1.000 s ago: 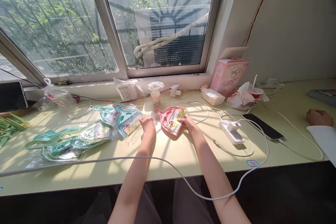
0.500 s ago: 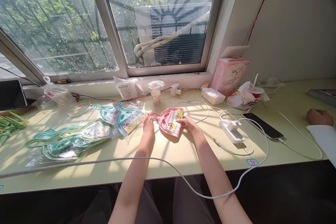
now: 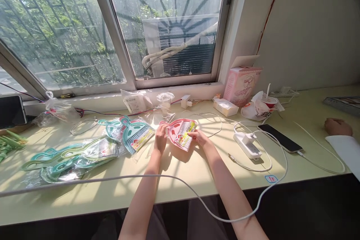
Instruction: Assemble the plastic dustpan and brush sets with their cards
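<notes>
My left hand (image 3: 160,138) is closed on the handle end of a small pink dustpan (image 3: 174,129), its fingers partly hiding the handle. On the other side, my right hand (image 3: 199,137) pinches the edge of the dustpan set, at the yellow-and-white label card (image 3: 188,133) over the brush bristles. The set is tilted just above the table, with its shadow below. Close to my left hand lies a teal dustpan-and-brush set (image 3: 135,134) in a clear bag. More bagged green and teal sets (image 3: 81,153) are piled farther left.
A white cable (image 3: 180,177) crosses in front of my forearms. To the right are a power strip (image 3: 247,145), a phone (image 3: 279,138) and another person's hand (image 3: 338,126). A plastic cup (image 3: 165,101), a tissue pack (image 3: 225,107) and a pink box (image 3: 242,85) stand along the window side.
My left hand has shifted onto the dustpan's handle, close to the pan. The pink set appears slightly raised, with more shadow under it. The camera view has tilted a little upward.
</notes>
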### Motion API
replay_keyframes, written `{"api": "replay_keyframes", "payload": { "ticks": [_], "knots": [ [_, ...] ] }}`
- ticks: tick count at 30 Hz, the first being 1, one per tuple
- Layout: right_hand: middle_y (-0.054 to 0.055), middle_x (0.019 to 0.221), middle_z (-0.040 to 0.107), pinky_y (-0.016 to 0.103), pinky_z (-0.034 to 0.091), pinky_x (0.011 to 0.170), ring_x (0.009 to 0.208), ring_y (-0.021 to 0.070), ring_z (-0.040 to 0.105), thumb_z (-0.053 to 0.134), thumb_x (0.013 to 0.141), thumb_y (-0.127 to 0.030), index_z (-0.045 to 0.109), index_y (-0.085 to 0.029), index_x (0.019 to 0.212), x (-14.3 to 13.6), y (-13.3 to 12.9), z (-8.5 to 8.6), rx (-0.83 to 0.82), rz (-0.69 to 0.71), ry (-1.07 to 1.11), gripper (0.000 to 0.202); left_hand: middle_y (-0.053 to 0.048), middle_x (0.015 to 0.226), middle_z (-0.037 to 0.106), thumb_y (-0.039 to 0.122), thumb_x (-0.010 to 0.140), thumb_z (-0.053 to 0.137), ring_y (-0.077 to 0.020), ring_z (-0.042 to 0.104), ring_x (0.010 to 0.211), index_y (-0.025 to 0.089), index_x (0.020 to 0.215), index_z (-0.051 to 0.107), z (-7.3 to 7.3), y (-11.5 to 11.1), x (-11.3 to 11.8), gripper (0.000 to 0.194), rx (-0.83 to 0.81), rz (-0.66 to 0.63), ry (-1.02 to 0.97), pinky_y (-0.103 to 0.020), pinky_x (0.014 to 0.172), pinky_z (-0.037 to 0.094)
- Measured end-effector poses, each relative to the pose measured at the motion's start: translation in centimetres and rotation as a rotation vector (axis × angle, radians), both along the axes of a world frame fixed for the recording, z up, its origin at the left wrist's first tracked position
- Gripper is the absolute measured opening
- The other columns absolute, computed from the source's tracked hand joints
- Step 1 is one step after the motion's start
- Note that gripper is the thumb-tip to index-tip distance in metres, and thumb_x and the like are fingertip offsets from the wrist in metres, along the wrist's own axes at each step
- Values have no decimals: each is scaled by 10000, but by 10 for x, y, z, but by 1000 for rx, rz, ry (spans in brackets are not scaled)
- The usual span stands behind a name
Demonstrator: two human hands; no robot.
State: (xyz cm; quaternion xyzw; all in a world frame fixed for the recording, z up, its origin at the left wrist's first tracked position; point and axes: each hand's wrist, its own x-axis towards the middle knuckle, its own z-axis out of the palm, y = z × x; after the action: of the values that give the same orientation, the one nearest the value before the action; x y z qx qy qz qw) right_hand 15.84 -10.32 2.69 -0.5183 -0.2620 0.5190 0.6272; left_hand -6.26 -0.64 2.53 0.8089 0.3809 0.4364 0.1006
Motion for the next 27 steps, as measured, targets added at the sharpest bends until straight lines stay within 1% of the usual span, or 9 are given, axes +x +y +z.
{"api": "replay_keyframes", "payload": {
  "ticks": [5,9,14,18,20,22,24,25,27],
  "knots": [
    [62,918,890,511,697,1044,1114,373,875,872,686,-116,784,-301,827,3,12,11,9,-116,80,249,-108,1227,811,-87,824,454,-294,806,1219,266,1244,766,-13,9,-1,631,150,-9,-116,-497,1126,689],
    [48,908,890,480,706,991,999,341,875,916,667,-151,783,-301,807,5,11,3,46,-33,50,244,-110,1225,817,-44,916,425,-280,811,1212,268,1247,746,-14,12,-4,557,207,19,-209,-489,1129,689],
    [48,812,854,465,695,914,867,325,858,1039,648,-268,780,-278,802,-3,12,-4,70,141,-64,302,-105,1206,841,-54,911,472,-265,831,1180,256,1243,751,-8,4,2,534,242,-133,-105,-457,1084,705],
    [58,868,865,485,693,955,1038,367,865,1056,687,-358,781,-294,862,-14,15,-2,100,62,-6,332,-107,1206,843,2,990,493,-254,834,1158,270,1221,750,-12,-8,11,438,285,-272,-1,-429,1044,704],
    [67,918,879,491,690,995,1125,373,854,1048,705,-397,782,-305,888,-18,16,-1,129,-8,38,336,-148,1335,828,115,1065,553,-306,782,1335,278,1275,743,-14,-15,14,327,264,-200,-75,-529,1187,640],
    [77,959,890,490,682,1032,1161,377,848,1056,684,-428,790,-301,903,-21,16,-2,160,-48,70,368,-200,1584,729,306,1122,622,-378,572,1636,279,1420,701,-11,-19,13,310,151,-10,-277,-663,1373,447],
    [79,972,897,490,677,1038,1150,388,850,1076,633,-463,810,-284,916,-23,16,-6,188,-43,84,428,-195,1814,536,539,1152,607,-379,270,1825,295,1613,594,-1,-19,11,522,-84,101,-583,-678,1467,250],
    [80,963,896,492,676,1030,1130,393,853,1089,603,-483,819,-273,917,-25,17,-9,198,-27,88,464,-172,1873,464,657,1145,581,-370,190,1852,311,1679,541,6,-17,10,638,-254,74,-749,-656,1480,219],
    [85,949,894,498,674,1011,1085,397,857,1105,560,-514,833,-249,918,-29,18,-17,217,14,95,522,-162,1889,447,852,1058,598,-407,225,1843,313,1727,518,18,-12,9,862,-650,-134,-1013,-643,1468,268]
  ]
}}
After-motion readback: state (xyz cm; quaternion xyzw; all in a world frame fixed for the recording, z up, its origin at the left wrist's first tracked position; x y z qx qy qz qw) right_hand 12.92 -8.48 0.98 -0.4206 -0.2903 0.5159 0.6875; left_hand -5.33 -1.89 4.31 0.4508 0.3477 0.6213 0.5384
